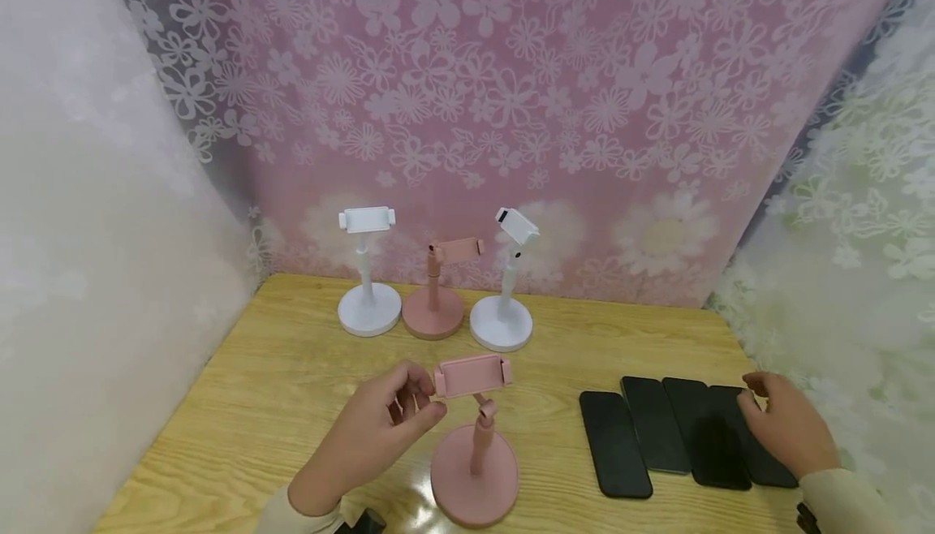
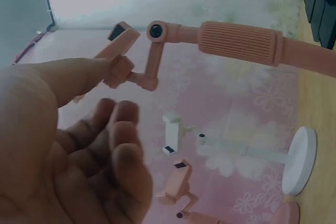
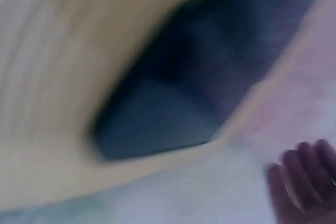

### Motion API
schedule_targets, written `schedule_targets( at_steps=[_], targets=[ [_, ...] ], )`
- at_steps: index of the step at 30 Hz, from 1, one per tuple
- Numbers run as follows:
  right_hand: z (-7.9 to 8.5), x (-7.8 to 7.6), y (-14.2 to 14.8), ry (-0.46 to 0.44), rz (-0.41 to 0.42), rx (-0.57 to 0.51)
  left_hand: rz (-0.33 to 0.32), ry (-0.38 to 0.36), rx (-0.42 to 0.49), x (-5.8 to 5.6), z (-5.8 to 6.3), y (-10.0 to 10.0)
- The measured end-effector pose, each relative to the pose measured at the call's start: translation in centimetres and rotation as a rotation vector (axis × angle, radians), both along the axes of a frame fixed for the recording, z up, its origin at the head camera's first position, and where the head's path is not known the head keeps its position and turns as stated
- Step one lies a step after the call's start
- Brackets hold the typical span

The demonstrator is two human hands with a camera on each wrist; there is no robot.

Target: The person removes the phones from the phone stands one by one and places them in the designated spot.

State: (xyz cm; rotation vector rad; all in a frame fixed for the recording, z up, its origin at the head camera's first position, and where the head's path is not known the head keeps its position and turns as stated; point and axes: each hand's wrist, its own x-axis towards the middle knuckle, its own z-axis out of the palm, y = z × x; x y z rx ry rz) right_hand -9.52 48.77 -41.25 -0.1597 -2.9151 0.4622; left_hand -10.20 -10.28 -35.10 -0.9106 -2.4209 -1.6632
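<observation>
A pink phone stand (image 1: pixel 475 469) with a round base stands upright near the front of the table, its clamp (image 1: pixel 471 376) lying roughly level. My left hand (image 1: pixel 376 428) is at the clamp's left end with fingers loosely curved. In the left wrist view the thumb (image 2: pixel 79 80) overlaps the clamp, while the other fingers (image 2: pixel 128 153) curve below it, apart from it. My right hand (image 1: pixel 792 424) hovers at the rightmost of several black phones (image 1: pixel 752 437), its fingers apart and holding nothing. The right wrist view is blurred, with fingers (image 3: pixel 304 182) at its lower right.
Behind stand a white phone stand (image 1: pixel 368 311), a pink one (image 1: pixel 433 312) and another white one (image 1: pixel 501 323), in a row near the table's back edge. The phones lie side by side at right, the leftmost phone (image 1: pixel 616 445) slightly separate. Flowered cloth (image 1: pixel 511 112) hangs behind.
</observation>
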Motion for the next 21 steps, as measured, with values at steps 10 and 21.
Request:
schedule_targets(
  at_steps=[10,21],
  targets=[
    [1.7,4.0,-22.9,0.56,0.821,0.097,-0.166,-0.113,-0.279,0.2,-1.9,0.6],
    [-4.9,4.2,-33.3,0.359,1.107,0.306,-0.216,-0.179,-0.419,0.1,-3.2,-0.6]
  ],
)
